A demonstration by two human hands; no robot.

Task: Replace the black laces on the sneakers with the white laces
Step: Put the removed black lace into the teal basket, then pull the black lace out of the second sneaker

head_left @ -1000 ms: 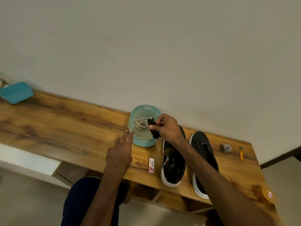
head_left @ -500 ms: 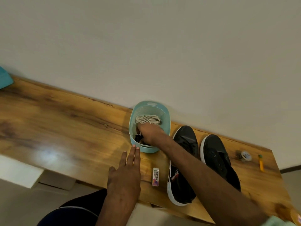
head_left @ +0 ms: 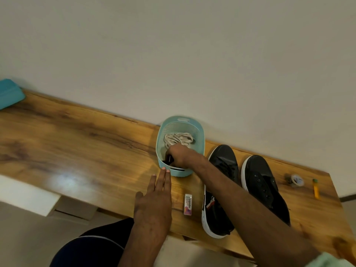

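Your right hand sits in the teal basket, fingers curled round the black laces at its near end, likely parking them there. Your left hand lies flat, fingers straight, tips at the basket's wall, probably steadying it. The white laces lie coiled at the far end, lengthwise across the basket. The sneakers point toes to the wall.
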